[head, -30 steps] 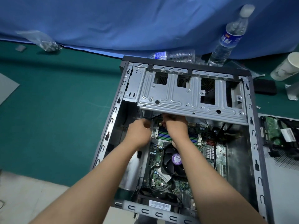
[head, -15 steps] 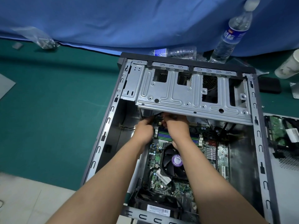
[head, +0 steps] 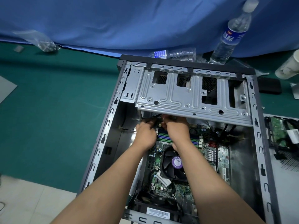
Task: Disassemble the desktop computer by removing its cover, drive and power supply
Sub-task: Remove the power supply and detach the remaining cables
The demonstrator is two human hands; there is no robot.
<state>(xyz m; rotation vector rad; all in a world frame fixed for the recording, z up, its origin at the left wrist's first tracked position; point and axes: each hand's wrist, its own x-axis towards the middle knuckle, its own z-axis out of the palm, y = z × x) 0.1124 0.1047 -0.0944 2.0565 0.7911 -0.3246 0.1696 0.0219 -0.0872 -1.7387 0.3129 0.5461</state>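
Under the near edge of the metal drive cage (head: 192,96) we have both hands reaching into the open computer case (head: 103,139), whose cover is already off. Our left hand (head: 145,133) has its fingers curled around a black cable (head: 155,118) just below the cage lip, and our right hand (head: 175,128) sits touching or nearly touching it, fingers bent down onto what seems to be a small connector; the fingertips are hidden under the cage, so we cannot tell exactly what the right one pinches. Just behind our knuckles, toward us, lie the blue and green memory slots (head: 163,136) on the motherboard (head: 176,188), and further back along our right forearm sits the black CPU fan (head: 174,164) with its purple label. Beyond the grip, past the case's far wall, a crushed clear bottle (head: 174,54) lies on its side and an upright water bottle (head: 229,38) stands against the blue cloth (head: 113,21). Well to the right of our hands, outside the case, a removed drive (head: 281,135) rests on a perforated panel. The case lies on a green mat (head: 48,102).
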